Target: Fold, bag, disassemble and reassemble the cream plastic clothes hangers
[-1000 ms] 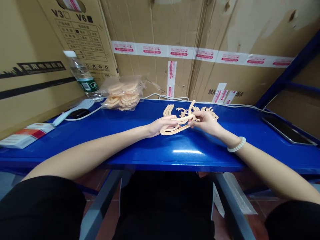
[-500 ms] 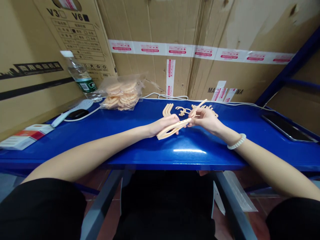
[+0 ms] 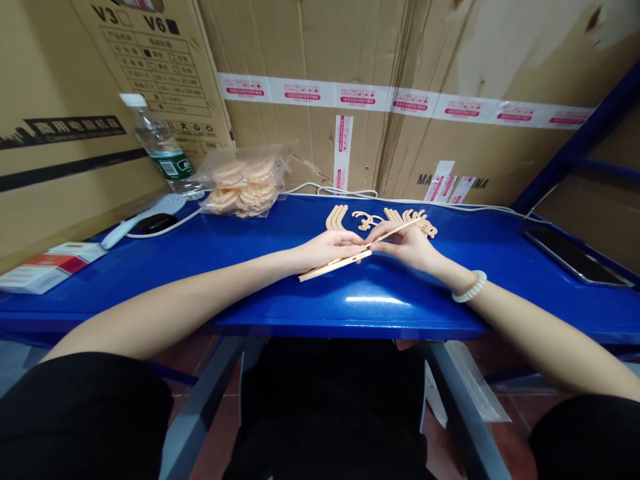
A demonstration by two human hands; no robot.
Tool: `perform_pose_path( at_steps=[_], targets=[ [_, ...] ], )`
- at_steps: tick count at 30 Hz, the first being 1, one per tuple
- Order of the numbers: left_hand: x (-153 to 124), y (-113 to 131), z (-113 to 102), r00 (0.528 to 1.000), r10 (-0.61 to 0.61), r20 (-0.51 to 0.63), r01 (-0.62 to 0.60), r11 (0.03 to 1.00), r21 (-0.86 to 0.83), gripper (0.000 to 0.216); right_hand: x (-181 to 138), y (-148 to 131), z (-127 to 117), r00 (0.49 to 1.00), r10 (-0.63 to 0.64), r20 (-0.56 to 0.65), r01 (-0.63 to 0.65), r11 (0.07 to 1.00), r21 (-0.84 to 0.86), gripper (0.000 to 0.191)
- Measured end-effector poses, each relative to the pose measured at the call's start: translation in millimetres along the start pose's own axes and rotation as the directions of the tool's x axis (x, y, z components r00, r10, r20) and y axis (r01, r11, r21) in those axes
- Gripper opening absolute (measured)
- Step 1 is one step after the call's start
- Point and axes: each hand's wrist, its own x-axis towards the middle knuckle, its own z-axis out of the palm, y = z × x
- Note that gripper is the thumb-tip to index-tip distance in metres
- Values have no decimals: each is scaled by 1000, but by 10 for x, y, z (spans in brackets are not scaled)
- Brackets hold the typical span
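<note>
Above the front of the blue table, my left hand (image 3: 325, 252) is closed around beige plastic hanger arms (image 3: 333, 267), seen almost edge-on with slots near one end. My right hand (image 3: 404, 247) pinches a thin beige hanger arm (image 3: 400, 229) that slants up to the right. The pieces meet between my fingertips; whether they are joined I cannot tell. Behind my hands lie a few curved hanger arms (image 3: 337, 217), small hanger hooks (image 3: 364, 219) and a row of more beige pieces (image 3: 427, 227), partly hidden by my right hand.
At the back left stand a clear bag of beige pieces (image 3: 245, 190) and a water bottle (image 3: 167, 157). A pale blue brush-like tool (image 3: 123, 230), a black mouse (image 3: 157, 224) and a red-white box (image 3: 53, 267) lie left. A phone (image 3: 575, 257) rests right. Cardboard (image 3: 300, 40) walls the back.
The held arms have turned from showing an open loop to nearly edge-on. My right hand's piece has tipped lower, toward the right, and both hands have shifted slightly left.
</note>
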Motion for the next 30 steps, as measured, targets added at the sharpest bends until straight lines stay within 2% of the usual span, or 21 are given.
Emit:
perform_pose_path(
  at_steps=[4,7,12,16,18,21,25,30],
  targets=[
    [-16,-10,5,997,79,-13,-75,978,193,35,-6,1,21,1000,-10,-6,10,1000,-10,33],
    [-41,-1,11,990,137,21,-136,928,346,38,2,19,32,999,-41,-21,41,999,1,31],
    [-57,12,-7,976,206,65,-211,850,483,45,14,67,49,992,-116,-53,115,993,-24,23],
    [-45,17,-26,971,225,82,-235,826,513,44,1,42,38,959,-284,-12,278,944,-180,21],
    [-43,28,-25,971,220,95,-237,818,524,43,-14,1,21,918,-391,65,391,865,-314,21],
    [-44,51,-15,971,211,114,-238,795,559,40,-37,-47,0,863,-478,165,497,743,-448,24],
    [-39,58,-17,973,196,123,-231,797,559,39,-47,-41,-2,818,-538,203,560,665,-495,28],
    [-28,43,-28,972,201,125,-237,803,547,37,-41,-9,-7,823,-520,231,557,656,-508,31]
  ],
)
